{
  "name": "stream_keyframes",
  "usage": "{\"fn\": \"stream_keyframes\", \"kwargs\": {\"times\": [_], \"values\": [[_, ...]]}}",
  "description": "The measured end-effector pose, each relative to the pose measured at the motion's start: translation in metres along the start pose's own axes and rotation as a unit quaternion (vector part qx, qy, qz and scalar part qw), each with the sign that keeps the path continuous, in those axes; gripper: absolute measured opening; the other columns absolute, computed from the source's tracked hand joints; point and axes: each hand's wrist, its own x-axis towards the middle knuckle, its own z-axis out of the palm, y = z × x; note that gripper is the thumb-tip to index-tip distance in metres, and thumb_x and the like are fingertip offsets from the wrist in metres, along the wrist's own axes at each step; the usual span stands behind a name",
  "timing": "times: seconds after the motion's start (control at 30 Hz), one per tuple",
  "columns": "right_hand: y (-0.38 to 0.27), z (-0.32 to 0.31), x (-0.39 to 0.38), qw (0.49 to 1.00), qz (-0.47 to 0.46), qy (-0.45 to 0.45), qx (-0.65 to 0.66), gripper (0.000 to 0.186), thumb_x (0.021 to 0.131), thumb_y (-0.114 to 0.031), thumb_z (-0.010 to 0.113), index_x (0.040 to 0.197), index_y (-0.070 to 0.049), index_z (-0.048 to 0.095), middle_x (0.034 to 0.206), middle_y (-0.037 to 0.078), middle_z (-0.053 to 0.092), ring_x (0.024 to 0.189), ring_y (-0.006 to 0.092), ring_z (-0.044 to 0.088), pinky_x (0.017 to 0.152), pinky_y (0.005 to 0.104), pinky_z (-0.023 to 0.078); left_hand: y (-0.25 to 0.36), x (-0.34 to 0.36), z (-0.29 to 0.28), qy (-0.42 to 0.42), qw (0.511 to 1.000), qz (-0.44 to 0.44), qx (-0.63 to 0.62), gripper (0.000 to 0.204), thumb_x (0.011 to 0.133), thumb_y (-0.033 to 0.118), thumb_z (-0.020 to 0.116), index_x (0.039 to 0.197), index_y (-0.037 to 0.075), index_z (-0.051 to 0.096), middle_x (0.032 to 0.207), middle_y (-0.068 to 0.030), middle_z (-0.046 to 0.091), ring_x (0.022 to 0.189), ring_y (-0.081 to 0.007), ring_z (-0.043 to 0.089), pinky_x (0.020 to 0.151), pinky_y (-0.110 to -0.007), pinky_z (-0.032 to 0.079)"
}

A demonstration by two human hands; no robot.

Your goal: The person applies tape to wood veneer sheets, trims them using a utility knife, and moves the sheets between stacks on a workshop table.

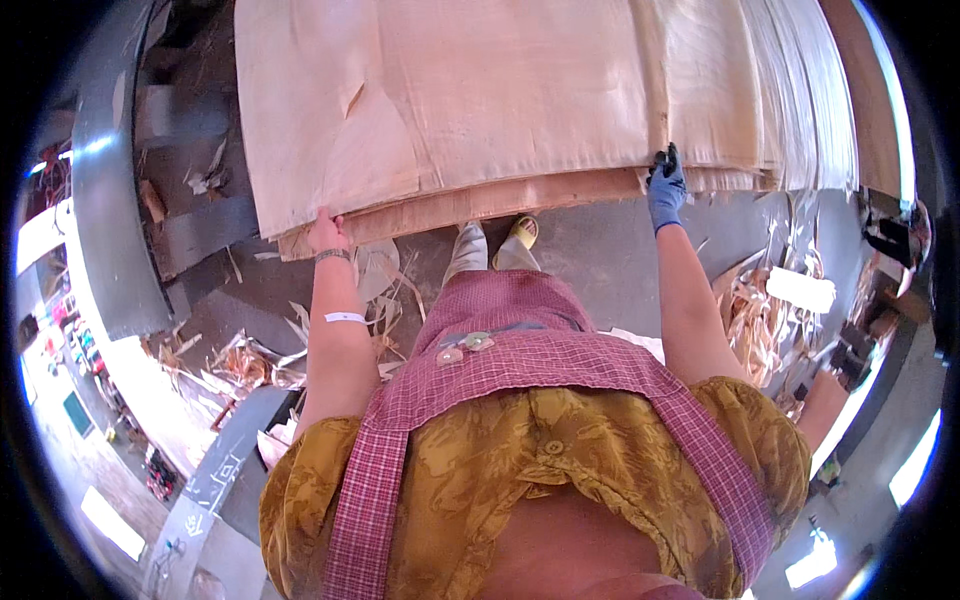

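A wide stack of thin, pale wood veneer sheets (520, 90) lies in front of me, its near edge layered and slightly uneven. At the sheets' near left corner, my bare left hand (330, 232) is closed on the edge, fingers curled and partly hidden. My right hand (667, 188), in a blue glove with dark fingertips, grips the near edge further right, beside a dark lengthwise seam. A torn flap (365, 140) shows in the top sheet on the left. Both arms reach forward, apart from each other.
Veneer scraps lie heaped on the floor at left (245, 365) and right (755, 320). A grey metal beam (105, 200) runs along the left. A dark grey machine part (225, 470) with chalk marks stands at lower left. My feet are under the stack's near edge.
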Motion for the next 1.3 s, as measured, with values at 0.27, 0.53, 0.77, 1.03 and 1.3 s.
{"fn": "stream_keyframes", "kwargs": {"times": [0.27,0.53,0.77,1.03,1.3], "values": [[-0.023,-0.013,-0.009,0.998,-0.023,-0.027,-0.046,0.057,0.092,-0.036,0.054,0.142,-0.013,0.038,0.117,0.023,0.060,0.104,0.0384,0.060,0.084,0.0447,0.048,-0.010,0.059,-0.047,-0.086,0.996,0.005,-0.021,0.028,0.092,0.032,0.056,0.094,0.005,0.058,0.084,-0.0076,0.060,0.072,-0.0153,0.059,0.054,-0.026,0.045],[0.014,-0.093,-0.066,0.994,0.075,0.033,-0.067,0.042,0.087,-0.045,0.058,0.089,-0.004,0.066,0.086,0.023,0.064,0.082,0.0402,0.062,0.070,0.0455,0.047,0.000,-0.222,0.078,-0.207,0.515,0.556,0.619,0.068,0.079,0.036,0.062,0.136,0.007,0.042,0.139,-0.0194,0.043,0.132,-0.0366,0.036,0.107,-0.055,0.026],[0.092,-0.137,-0.078,0.985,0.100,0.100,-0.101,0.045,0.084,-0.043,0.066,0.070,-0.001,0.059,0.060,0.016,0.052,0.054,0.0207,0.047,0.054,0.0365,0.041,-0.034,-0.207,0.131,-0.231,0.423,0.627,0.612,0.079,0.076,0.046,0.065,0.143,0.017,0.036,0.148,-0.0180,0.030,0.137,-0.0391,0.026,0.111,-0.060,0.016],[0.240,-0.309,-0.137,0.938,-0.004,0.221,-0.267,0.038,0.089,-0.039,0.062,0.079,-0.002,0.063,0.069,0.019,0.061,0.058,0.0260,0.057,0.057,0.0389,0.043,-0.023,-0.221,0.157,-0.291,0.367,0.509,0.722,0.073,0.076,0.050,0.063,0.138,0.018,0.042,0.142,-0.0113,0.037,0.133,-0.0335,0.032,0.107,-0.053,0.027],[0.217,-0.293,-0.163,0.956,-0.136,0.246,0.085,0.021,0.092,-0.016,0.056,0.093,0.002,0.066,0.080,0.010,0.068,0.071,0.0220,0.061,0.066,0.0369,0.051,-0.021,-0.212,0.162,-0.330,0.496,0.464,0.656,0.068,0.077,0.050,0.062,0.128,0.007,0.049,0.133,-0.0185,0.046,0.127,-0.0347,0.041,0.107,-0.045,0.032]]}}
